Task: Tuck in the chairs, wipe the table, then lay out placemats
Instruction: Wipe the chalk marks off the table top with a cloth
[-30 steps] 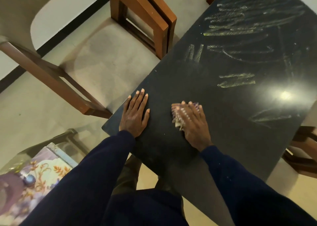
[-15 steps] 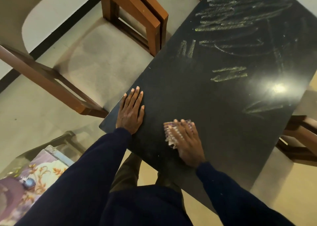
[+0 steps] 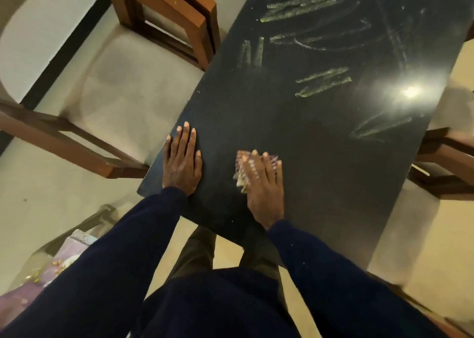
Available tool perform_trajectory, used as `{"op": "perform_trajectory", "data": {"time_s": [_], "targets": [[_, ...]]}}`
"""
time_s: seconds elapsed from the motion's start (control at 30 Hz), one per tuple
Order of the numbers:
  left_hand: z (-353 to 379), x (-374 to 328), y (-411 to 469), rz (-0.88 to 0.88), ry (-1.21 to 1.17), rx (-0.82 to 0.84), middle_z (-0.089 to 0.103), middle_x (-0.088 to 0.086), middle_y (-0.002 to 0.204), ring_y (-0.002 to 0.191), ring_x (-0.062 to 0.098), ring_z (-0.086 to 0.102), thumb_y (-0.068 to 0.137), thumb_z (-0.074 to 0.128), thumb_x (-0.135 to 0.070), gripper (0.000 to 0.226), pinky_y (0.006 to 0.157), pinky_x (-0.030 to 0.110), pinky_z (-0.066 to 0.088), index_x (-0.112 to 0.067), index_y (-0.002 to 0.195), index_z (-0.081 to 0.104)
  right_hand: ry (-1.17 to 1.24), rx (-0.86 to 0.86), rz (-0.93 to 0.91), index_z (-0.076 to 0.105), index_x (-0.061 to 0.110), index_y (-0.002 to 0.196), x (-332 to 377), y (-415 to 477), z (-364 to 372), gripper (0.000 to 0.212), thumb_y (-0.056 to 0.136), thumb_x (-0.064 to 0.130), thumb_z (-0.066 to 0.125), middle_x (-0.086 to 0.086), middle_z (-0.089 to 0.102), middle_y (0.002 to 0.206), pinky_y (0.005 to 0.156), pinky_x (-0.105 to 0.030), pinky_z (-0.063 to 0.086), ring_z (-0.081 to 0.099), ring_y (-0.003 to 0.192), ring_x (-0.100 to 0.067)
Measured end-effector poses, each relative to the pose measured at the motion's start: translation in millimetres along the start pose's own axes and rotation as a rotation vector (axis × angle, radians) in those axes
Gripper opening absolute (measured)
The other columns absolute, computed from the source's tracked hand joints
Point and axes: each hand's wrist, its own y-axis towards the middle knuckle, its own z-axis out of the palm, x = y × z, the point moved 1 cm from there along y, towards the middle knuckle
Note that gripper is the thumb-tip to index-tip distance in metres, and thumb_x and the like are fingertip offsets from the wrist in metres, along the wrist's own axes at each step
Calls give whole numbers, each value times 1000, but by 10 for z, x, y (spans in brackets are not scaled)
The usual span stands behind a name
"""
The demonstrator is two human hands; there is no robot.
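A black glossy table (image 3: 320, 137) runs from near me toward the upper right, with pale wipe streaks (image 3: 323, 83) across its far part. My left hand (image 3: 182, 161) lies flat with straight fingers on the table's near left corner. My right hand (image 3: 264, 183) presses a small patterned cloth (image 3: 242, 167) flat on the tabletop, fingers stretched over it. A wooden chair (image 3: 164, 16) stands at the table's left edge. Another wooden chair (image 3: 446, 163) shows partly at the right edge.
A large wooden chair frame (image 3: 64, 137) stands on the pale floor to the left. A glass-topped low table with a floral mat (image 3: 66, 258) sits at the lower left. My legs are under the table's near edge.
My right hand slid the cloth toward me and then back away a little. My left hand stayed flat on the corner.
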Motion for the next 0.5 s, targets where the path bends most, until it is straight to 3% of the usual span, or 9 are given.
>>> {"op": "perform_trajectory", "data": {"time_s": [0.1, 0.17, 0.37, 0.43, 0.5], "targets": [[3, 1, -1, 36, 11, 0, 9, 10, 178, 165, 30, 6, 115, 18, -42, 63, 132, 56, 13, -11, 169, 18, 36, 79, -246, 38, 16, 163, -113, -593, 49, 81, 91, 21, 74, -12, 23, 176, 130, -66, 15, 13, 165, -36], [18, 0, -17, 105, 21, 8, 8, 10, 178, 165, 31, 6, 115, 22, -42, 62, 132, 58, 12, -12, 170, 18, 27, 77, -306, 40, 16, 163, -357, -654, -17, 75, 95, 21, 71, -11, 22, 177, 131, -64, 11, 14, 165, -34], [78, 194, -406, 241, 3, 23, 13, 10, 178, 164, 31, 11, 116, 24, -41, 60, 132, 56, 16, -14, 169, 20, -54, -91, 201, 33, 18, 166, -418, 141, -112, 78, 94, 12, 60, -11, 23, 176, 130, -63, 15, 17, 164, -35], [80, 265, -611, 228, -4, 22, 14, 10, 178, 164, 31, 12, 116, 24, -40, 60, 131, 56, 18, -13, 169, 21, -58, -113, 197, 31, 19, 167, -151, 232, -46, 78, 95, 14, 58, -11, 21, 177, 130, -63, 13, 16, 164, -36], [72, 327, -795, 203, 15, 19, 12, 10, 178, 164, 32, 11, 116, 21, -40, 60, 131, 57, 19, -12, 169, 20, -31, -87, 95, 31, 21, 167, 156, 34, 35, 85, 91, 13, 69, -11, 18, 177, 130, -64, 12, 13, 164, -37]]}}
